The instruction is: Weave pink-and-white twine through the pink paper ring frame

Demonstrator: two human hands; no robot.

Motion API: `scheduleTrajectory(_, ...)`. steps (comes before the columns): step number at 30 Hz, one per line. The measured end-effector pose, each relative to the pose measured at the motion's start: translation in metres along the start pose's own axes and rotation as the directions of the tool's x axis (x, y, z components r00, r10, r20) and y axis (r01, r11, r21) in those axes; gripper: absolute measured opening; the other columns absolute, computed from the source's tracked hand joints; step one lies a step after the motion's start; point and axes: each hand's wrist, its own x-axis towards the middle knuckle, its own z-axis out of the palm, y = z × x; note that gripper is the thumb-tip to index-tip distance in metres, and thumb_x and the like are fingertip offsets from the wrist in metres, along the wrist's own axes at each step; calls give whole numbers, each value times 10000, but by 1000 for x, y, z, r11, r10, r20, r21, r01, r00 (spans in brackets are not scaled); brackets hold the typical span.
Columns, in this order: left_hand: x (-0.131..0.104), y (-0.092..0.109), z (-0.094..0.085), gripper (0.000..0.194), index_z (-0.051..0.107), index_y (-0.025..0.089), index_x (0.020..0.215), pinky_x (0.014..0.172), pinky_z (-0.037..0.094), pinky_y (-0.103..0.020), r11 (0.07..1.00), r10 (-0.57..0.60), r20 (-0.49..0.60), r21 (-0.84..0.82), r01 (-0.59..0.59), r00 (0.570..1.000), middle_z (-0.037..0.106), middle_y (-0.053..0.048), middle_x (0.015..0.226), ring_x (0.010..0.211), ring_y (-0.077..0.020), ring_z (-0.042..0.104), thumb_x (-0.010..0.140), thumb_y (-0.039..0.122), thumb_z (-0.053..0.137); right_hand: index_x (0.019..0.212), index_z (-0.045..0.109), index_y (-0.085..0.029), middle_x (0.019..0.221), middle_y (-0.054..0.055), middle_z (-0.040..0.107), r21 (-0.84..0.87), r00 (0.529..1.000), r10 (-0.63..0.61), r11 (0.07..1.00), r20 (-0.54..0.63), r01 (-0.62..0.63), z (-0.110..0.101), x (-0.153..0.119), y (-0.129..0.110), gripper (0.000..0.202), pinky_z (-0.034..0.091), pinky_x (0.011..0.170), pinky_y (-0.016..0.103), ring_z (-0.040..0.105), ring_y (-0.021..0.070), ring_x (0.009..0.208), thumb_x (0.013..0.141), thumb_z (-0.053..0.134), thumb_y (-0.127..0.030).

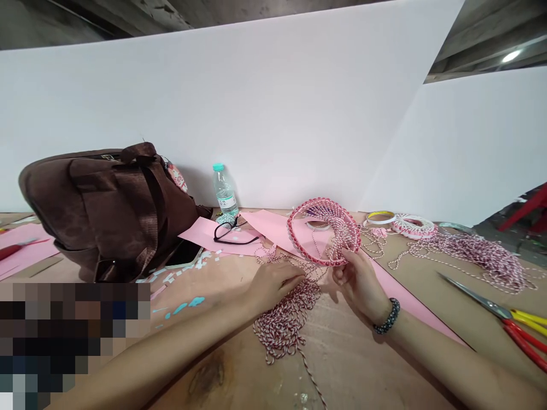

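Round pink cord-laced hoop (339,230), grasped by the fingers of the right hand (363,286), looks rim-wrapped but only part-webbed, the grip of the left hand (272,282) unclear.

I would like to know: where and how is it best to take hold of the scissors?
Probably by the red and yellow handles, coming from the right: the scissors lie with the handles toward the view's right edge, while the pointed blades reach leftward, away from the person.

There are two large cord heaps (287,324), one bag (111,210), one bottle (225,191) and one bracelet (388,317).
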Motion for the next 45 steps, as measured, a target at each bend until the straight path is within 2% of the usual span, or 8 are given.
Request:
scheduleTrajectory(7,6,7,-10,110,566,181,788,966,437,-314,725,686,-90,171,-667,722,696,-37,977,1035,-150,583,873,142,508,718,482,-208,509,-74,519,9,1000,1,1000,-28,-1,-1,0,0,209,371,380,164,462,69,410,739,682,-265)
scheduleTrajectory(11,2,7,-11,227,461,192,658,627,461,-254,834,550,7,35,-550,835,567,-13,596,599,-129,520,867,137,392,709,477,-205,492,-71,510,34,1000,-9,999,-27,10,-2,2,1,210,363,377,167,452,72,410,743,674,-268)
scheduleTrajectory(17,-3,0,-3,161,541,174,910,477,360,-210,985,-141,23,-94,143,990,541,46,620,486,-92,460,885,327,497,714,486,-204,501,-68,512,18,999,-36,999,-30,37,-3,3,2,193,361,378,175,457,73,405,750,665,-268)
scheduleTrajectory(22,2,-2,0,148,630,194,898,621,448,-216,989,124,-38,84,-121,991,617,-24,765,722,-126,580,905,239,490,710,482,-205,492,-68,505,-8,999,-31,999,-15,31,-2,2,1,191,357,382,177,444,71,400,756,653,-277)
scheduleTrajectory(29,6,11,-12,134,560,195,715,980,428,-345,675,728,-54,232,-701,683,691,-25,995,1041,-158,577,845,164,545,714,480,-206,488,-74,508,-10,1000,-1,1000,-27,0,-1,1,0,207,363,381,177,451,71,396,732,673,-277)
scheduleTrajectory(36,0,3,-2,328,284,207,563,461,290,-233,980,191,-168,-26,-198,967,360,52,477,454,-96,354,840,161,455,722,475,-210,478,-75,523,8,1000,5,1000,-18,-5,2,1,-1,213,360,372,177,454,74,380,720,679,-272)
scheduleTrajectory(40,1,1,0,226,421,197,742,462,315,-201,957,-283,-59,-86,277,957,434,78,555,476,-90,420,811,315,601,721,473,-209,475,-76,522,19,1000,10,1000,-25,-10,1,2,-1,212,365,375,179,460,77,379,725,679,-262)
scheduleTrajectory(45,1,0,-1,138,551,186,988,529,400,-210,995,-56,13,83,55,998,596,11,732,594,-112,552,889,277,523,733,488,-206,488,-71,529,31,999,11,999,-38,-9,-1,3,0,197,368,375,178,466,77,391,727,675,-266)
